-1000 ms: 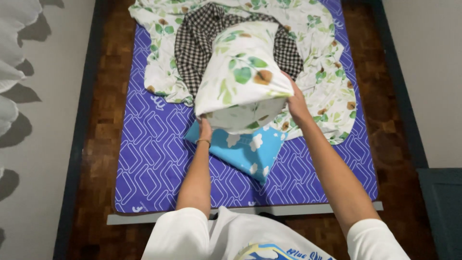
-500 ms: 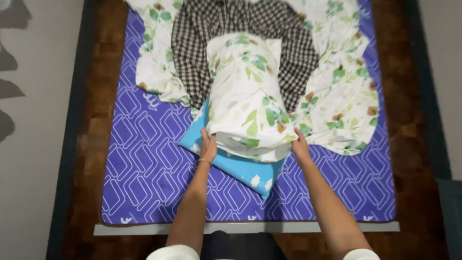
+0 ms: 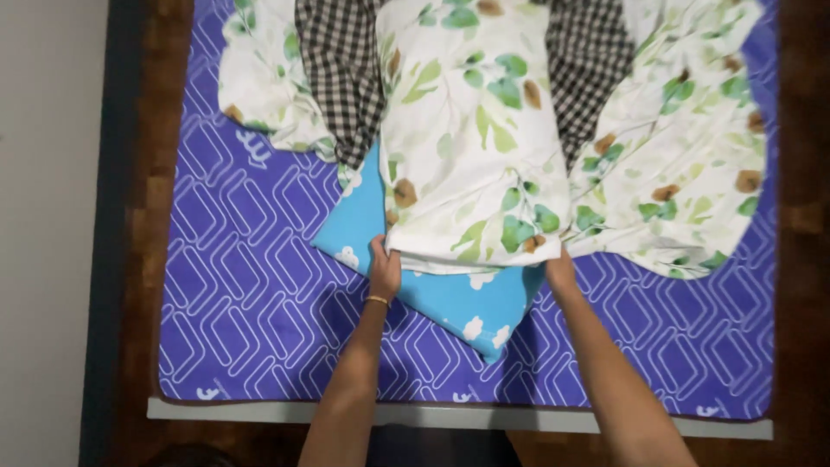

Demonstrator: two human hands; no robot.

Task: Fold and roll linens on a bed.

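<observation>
Left hand [image 3: 384, 268] and right hand [image 3: 560, 270] each grip the leafy pillowcase [image 3: 471, 147] hem, above the blue pillow [image 3: 450, 298]

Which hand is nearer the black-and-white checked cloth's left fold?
Left. The left hand sits just below the checked cloth fold; the right hand is farther across.

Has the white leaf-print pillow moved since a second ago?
Yes. The white leaf-print pillow came down from its raised tilt and lies flat over the light blue pillow; both hands hold its near edge.
</observation>
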